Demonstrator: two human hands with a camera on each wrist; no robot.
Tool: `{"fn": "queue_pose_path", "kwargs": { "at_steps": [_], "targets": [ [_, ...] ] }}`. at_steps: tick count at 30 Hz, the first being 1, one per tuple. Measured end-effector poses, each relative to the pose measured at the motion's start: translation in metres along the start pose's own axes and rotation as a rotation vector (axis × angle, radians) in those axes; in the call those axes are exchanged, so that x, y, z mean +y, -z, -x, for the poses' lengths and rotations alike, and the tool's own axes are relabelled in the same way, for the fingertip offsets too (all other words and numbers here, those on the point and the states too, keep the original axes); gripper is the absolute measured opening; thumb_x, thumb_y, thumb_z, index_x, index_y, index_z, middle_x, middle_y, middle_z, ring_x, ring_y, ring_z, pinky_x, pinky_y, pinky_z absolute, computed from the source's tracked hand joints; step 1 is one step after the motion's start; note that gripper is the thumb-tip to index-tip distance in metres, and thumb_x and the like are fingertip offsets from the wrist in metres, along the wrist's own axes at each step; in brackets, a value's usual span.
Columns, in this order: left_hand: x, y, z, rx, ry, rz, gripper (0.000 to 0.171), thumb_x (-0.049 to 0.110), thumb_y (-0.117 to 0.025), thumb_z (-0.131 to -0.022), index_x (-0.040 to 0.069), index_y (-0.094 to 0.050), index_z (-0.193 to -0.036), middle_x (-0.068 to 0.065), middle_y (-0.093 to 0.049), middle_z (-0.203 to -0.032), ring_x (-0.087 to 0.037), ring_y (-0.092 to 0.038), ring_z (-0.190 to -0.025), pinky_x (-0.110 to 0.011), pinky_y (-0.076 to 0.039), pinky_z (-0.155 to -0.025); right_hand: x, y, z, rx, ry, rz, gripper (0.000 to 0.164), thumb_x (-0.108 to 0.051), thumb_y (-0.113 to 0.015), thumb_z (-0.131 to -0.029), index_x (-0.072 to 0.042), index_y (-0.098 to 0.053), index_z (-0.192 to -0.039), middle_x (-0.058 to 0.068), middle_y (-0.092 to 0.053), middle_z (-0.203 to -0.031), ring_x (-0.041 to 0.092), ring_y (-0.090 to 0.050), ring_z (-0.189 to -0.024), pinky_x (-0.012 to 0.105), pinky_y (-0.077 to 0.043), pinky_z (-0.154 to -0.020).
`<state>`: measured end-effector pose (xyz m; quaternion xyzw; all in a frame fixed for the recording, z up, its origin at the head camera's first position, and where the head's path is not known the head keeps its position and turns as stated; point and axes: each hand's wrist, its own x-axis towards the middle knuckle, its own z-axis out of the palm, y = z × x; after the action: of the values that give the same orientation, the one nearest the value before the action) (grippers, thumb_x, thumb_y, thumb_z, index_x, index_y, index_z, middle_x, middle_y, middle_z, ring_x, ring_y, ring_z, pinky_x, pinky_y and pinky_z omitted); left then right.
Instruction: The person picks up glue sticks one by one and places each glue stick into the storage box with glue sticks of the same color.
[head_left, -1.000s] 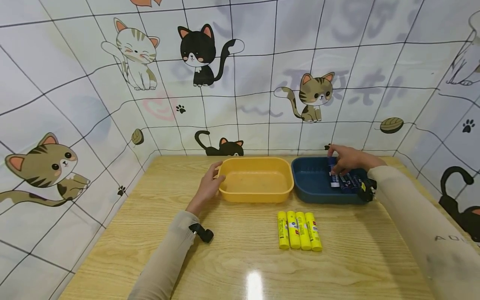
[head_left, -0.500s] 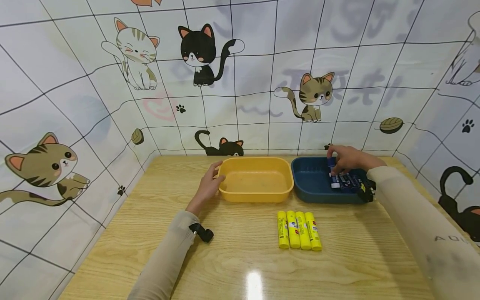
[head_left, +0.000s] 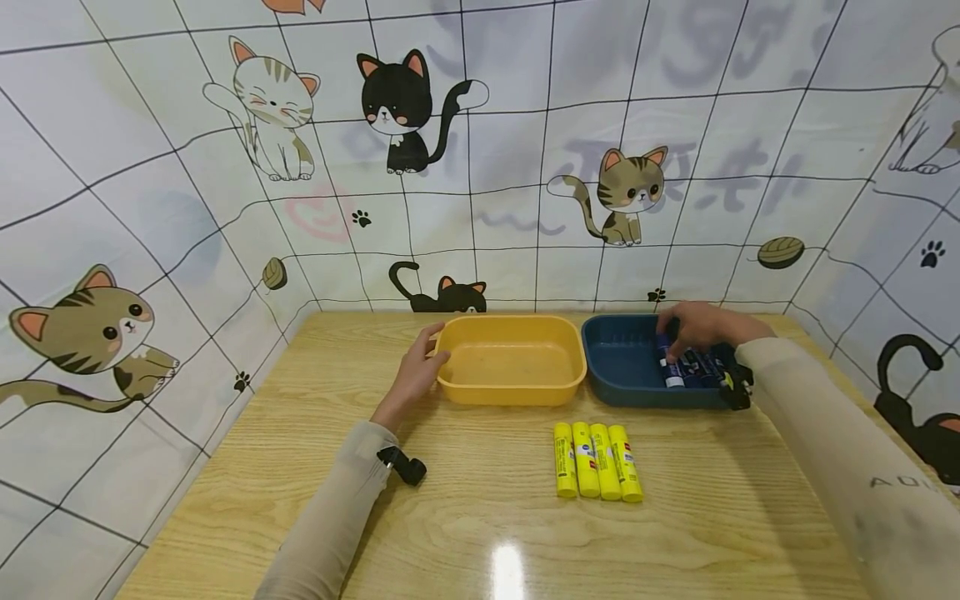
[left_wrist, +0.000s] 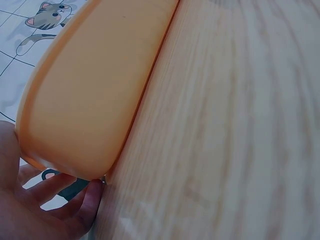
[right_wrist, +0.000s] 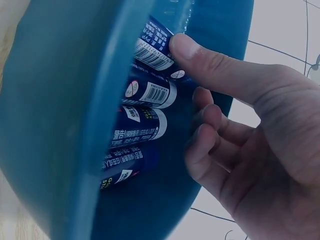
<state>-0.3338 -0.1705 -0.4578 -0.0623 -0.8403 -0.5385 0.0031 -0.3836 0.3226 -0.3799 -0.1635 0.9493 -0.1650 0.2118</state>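
Observation:
My left hand rests against the left end of a yellow plastic tray, its fingers loosely bent; the left wrist view has the fingertips right at the tray's end wall. My right hand reaches into a dark blue tray and pinches a navy glue stick that lies tilted there. In the right wrist view the thumb presses on this stick's end; the index finger is hidden behind it. Beside it, several more navy glue sticks lie in a row, partly covered by the hand in the head view.
Several yellow glue sticks lie side by side on the wooden table, in front of the trays. Both trays stand close together near the back wall, which carries cat drawings. Nothing lies in the yellow tray.
My right hand has moved down and slightly toward me with the navy glue stick, lowering it beside the others in the blue tray. The left hand has stayed at the yellow tray.

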Motion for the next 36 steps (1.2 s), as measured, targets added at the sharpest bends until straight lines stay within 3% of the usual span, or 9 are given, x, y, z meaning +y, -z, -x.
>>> {"fn": "queue_pose_path", "kwargs": {
  "at_steps": [11, 18, 30, 36],
  "targets": [
    [-0.003, -0.002, -0.001, 0.003, 0.013, 0.025, 0.058, 0.018, -0.052, -0.106, 0.02, -0.035, -0.161, -0.021, -0.052, -0.152, -0.04, -0.061, -0.13, -0.052, -0.055, -0.104, -0.004, -0.003, 0.002, -0.15, -0.013, -0.067, 0.058, -0.014, -0.075, -0.094, 0.007, -0.051, -0.142, 0.0, -0.062, -0.077, 0.007, -0.037, -0.05, 0.027, -0.038, -0.052],
    [-0.002, -0.002, -0.002, 0.003, 0.017, 0.032, 0.058, 0.018, -0.052, -0.106, 0.019, -0.035, -0.161, -0.021, -0.052, -0.152, -0.04, -0.062, -0.13, -0.053, -0.054, -0.104, -0.002, -0.002, 0.002, -0.19, -0.045, -0.114, 0.056, -0.012, -0.071, -0.096, 0.006, -0.049, -0.145, -0.003, -0.055, -0.068, 0.007, -0.033, -0.049, 0.025, -0.033, -0.05],
    [-0.001, -0.002, -0.002, 0.004, 0.017, 0.028, 0.057, 0.018, -0.052, -0.106, 0.021, -0.036, -0.16, -0.02, -0.053, -0.151, -0.039, -0.062, -0.13, -0.052, -0.055, -0.104, -0.006, 0.0, 0.005, -0.193, -0.057, -0.138, 0.063, -0.01, -0.069, -0.098, 0.006, -0.039, -0.151, 0.0, -0.058, -0.073, 0.009, -0.035, -0.052, 0.025, -0.035, -0.051],
    [0.0, 0.0, -0.002, 0.006, 0.011, 0.028, 0.058, 0.017, -0.052, -0.106, 0.02, -0.035, -0.161, -0.021, -0.052, -0.153, -0.039, -0.062, -0.13, -0.052, -0.054, -0.105, -0.014, 0.012, 0.017, -0.079, 0.002, -0.086, 0.061, -0.014, -0.07, -0.097, 0.007, -0.043, -0.148, 0.0, -0.058, -0.071, 0.012, -0.043, -0.053, 0.032, -0.044, -0.054]
  ]
}}
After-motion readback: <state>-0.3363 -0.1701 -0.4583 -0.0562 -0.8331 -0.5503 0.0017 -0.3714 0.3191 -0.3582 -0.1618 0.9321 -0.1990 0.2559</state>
